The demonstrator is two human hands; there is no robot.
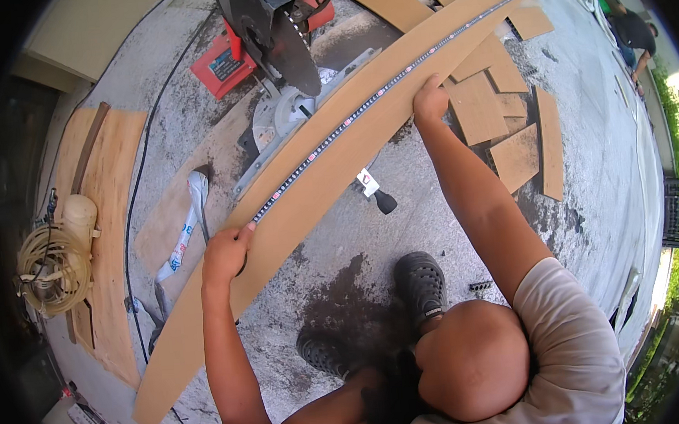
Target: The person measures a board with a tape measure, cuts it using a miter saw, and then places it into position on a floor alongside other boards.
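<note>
A long wood-coloured plank (330, 187) runs slantwise from the lower left to the upper right, across the base of a miter saw (285, 54). Along its face lies a black tape measure (347, 122) with its blade drawn out to the plank's far end. My left hand (227, 255) is closed at the near end of the blade, thumb on it; the case is mostly hidden under the palm. Farther up, my right hand (431, 100) grips the plank's right edge, with the thumb on top and the other fingers out of sight beneath.
Cut plank pieces (480, 107) lie piled right of the plank. A compressor with a coiled hose (54, 267) stands at the left by a plywood sheet (115, 161). A black cable (144, 139) crosses the dusty floor. Another person (633, 38) bends down at far right.
</note>
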